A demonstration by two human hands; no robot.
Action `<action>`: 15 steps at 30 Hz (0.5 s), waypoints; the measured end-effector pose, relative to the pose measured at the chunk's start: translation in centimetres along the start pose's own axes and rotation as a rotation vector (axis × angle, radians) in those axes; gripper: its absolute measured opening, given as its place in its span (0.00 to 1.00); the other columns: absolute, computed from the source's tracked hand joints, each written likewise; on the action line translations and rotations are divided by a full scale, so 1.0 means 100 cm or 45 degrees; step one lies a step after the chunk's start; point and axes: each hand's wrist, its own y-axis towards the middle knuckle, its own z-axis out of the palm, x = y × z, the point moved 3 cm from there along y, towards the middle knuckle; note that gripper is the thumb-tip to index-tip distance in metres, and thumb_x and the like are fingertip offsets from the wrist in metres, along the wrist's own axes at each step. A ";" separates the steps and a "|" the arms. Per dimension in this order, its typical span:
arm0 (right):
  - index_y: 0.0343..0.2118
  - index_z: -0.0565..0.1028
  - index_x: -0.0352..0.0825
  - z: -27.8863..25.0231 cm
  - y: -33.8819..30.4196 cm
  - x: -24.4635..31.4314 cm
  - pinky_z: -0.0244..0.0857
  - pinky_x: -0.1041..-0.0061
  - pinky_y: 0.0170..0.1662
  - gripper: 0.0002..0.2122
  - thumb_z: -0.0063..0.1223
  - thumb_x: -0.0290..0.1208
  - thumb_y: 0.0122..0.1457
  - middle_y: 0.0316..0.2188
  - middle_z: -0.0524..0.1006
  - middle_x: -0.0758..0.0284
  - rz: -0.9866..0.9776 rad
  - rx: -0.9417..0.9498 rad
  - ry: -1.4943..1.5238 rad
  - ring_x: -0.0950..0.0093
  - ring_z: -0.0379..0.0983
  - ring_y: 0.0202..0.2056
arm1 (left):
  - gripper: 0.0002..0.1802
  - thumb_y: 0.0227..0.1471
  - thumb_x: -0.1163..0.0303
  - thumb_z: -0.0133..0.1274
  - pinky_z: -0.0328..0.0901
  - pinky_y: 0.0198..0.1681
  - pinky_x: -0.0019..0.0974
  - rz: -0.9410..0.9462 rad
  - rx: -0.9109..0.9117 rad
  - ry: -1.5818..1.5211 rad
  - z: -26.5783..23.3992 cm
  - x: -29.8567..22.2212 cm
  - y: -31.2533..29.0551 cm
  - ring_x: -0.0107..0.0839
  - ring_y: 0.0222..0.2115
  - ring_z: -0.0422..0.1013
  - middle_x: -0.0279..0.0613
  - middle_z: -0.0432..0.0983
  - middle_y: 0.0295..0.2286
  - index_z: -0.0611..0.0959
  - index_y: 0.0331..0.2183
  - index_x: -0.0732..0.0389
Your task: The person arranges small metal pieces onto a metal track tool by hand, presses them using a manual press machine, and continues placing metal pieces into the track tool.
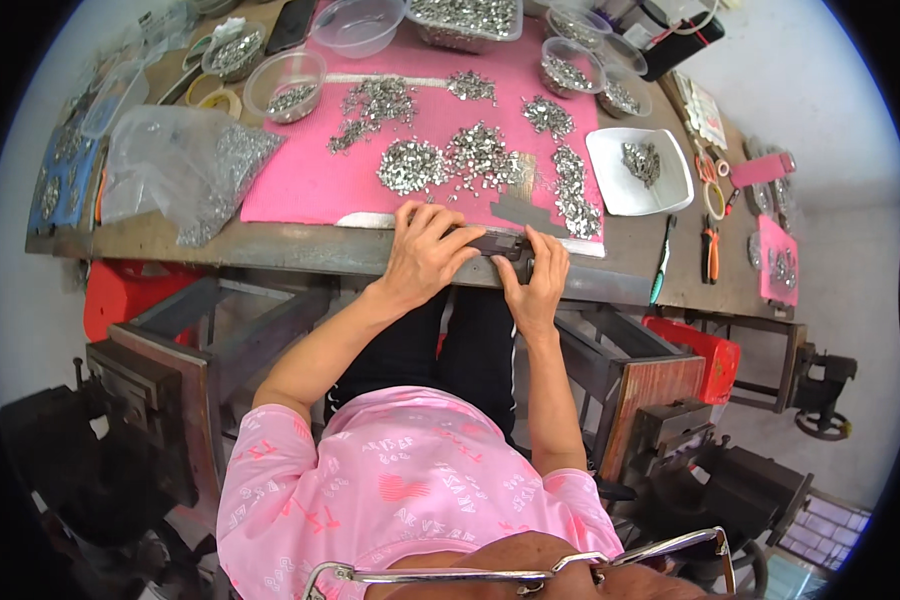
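On the table (300, 243), heaps of metal pieces (413, 167) lie on a mat (305, 185), with tubs (358, 32) behind them, a bag (148, 165) to the left, a tray (610, 188), toothbrush (662, 260) and pliers (710, 255) successively to the right, and a block (498, 243) between left hand (425, 245) and right hand (537, 280) in front.

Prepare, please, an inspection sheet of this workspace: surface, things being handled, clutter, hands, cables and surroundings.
Surface: workbench, partly covered by pink mat.
Things handled: dark bar-shaped object; small metal pieces piled beyond it.
Clutter: clear bag at left; white tray and orange-handled tool at right.
Hands: left hand and right hand hold the dark object's ends.
Cables: nothing clearly seen.
Surroundings: vise-like equipment at right.
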 end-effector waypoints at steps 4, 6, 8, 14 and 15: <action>0.54 0.72 0.32 0.001 -0.001 -0.002 0.60 0.60 0.53 0.31 0.72 0.33 0.47 0.47 0.73 0.58 -0.005 -0.031 -0.013 0.58 0.69 0.50 | 0.17 0.48 0.68 0.64 0.51 0.63 0.58 0.111 -0.049 0.050 0.007 0.001 -0.003 0.39 0.52 0.69 0.36 0.78 0.46 0.85 0.42 0.57; 0.54 0.72 0.32 0.002 -0.004 -0.005 0.60 0.60 0.53 0.31 0.72 0.34 0.47 0.47 0.73 0.58 -0.008 -0.031 -0.013 0.58 0.69 0.50 | 0.15 0.49 0.68 0.63 0.47 0.65 0.59 0.074 -0.029 0.027 0.009 -0.001 -0.004 0.39 0.56 0.68 0.34 0.78 0.49 0.85 0.41 0.57; 0.54 0.71 0.32 0.003 -0.005 -0.007 0.60 0.60 0.52 0.31 0.72 0.35 0.48 0.46 0.73 0.58 -0.001 -0.037 -0.016 0.58 0.69 0.50 | 0.15 0.50 0.69 0.63 0.48 0.65 0.59 0.075 -0.010 0.081 0.010 -0.002 -0.003 0.37 0.56 0.68 0.34 0.78 0.49 0.84 0.42 0.57; 0.53 0.73 0.32 0.002 -0.006 -0.007 0.61 0.60 0.52 0.29 0.71 0.36 0.48 0.46 0.73 0.58 -0.035 -0.077 -0.044 0.58 0.69 0.50 | 0.16 0.50 0.69 0.62 0.47 0.65 0.61 0.083 0.000 0.124 0.013 -0.006 -0.002 0.36 0.56 0.68 0.34 0.77 0.47 0.83 0.43 0.58; 0.53 0.73 0.32 0.002 -0.007 -0.007 0.61 0.60 0.52 0.29 0.71 0.36 0.48 0.46 0.73 0.59 -0.033 -0.070 -0.040 0.58 0.69 0.50 | 0.16 0.50 0.69 0.62 0.47 0.65 0.61 0.083 0.005 0.128 0.013 -0.006 -0.002 0.36 0.56 0.68 0.34 0.77 0.47 0.83 0.43 0.58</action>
